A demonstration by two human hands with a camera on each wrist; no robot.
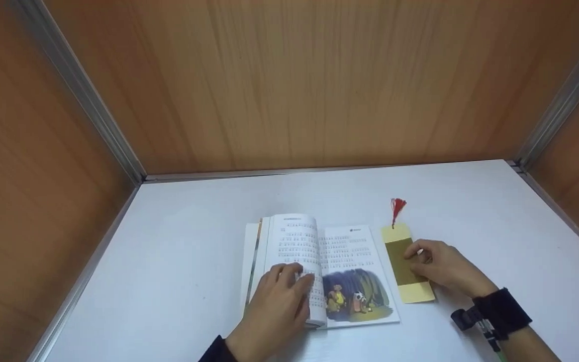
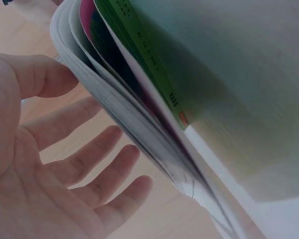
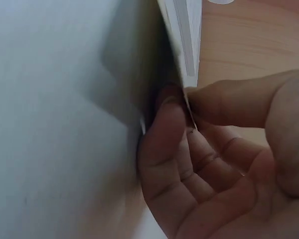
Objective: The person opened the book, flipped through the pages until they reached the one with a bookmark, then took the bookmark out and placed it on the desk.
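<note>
Left hand (image 1: 282, 301): nearest the camera, laid flat on the left-hand page of the open book (image 1: 319, 271), fingers straight and spread, pressing the curved stack of pages down. In the left wrist view, fingers (image 2: 89, 164) relaxed and extended beside the fanned page edges (image 2: 134, 129); nothing gripped.

Right hand (image 1: 440, 266): to the right of the book, at the right edge of the bookmark (image 1: 406, 264). In the right wrist view, thumb and fingertips (image 3: 164, 124) pinching a thin card edge, taken to be the bookmark edge (image 3: 182, 64). Black wrist strap (image 1: 503, 311) with mounted camera behind the hand.

Book: open, lying flat on the white bench (image 1: 169, 261), centre-front. Left page: text only, bowed upward. Right page: text above a dark illustration (image 1: 355, 294) of small figures.

Bookmark: yellow card with a darker olive centre panel, lying flat on the bench just beside the right edge of the book, long axis running away from the camera. Red tassel (image 1: 397, 208) at the far end, resting on the bench.

Beyond: wood-grain panels (image 1: 289, 85) at the back and both sides, joined by metal corner strips (image 1: 83, 95).
</note>
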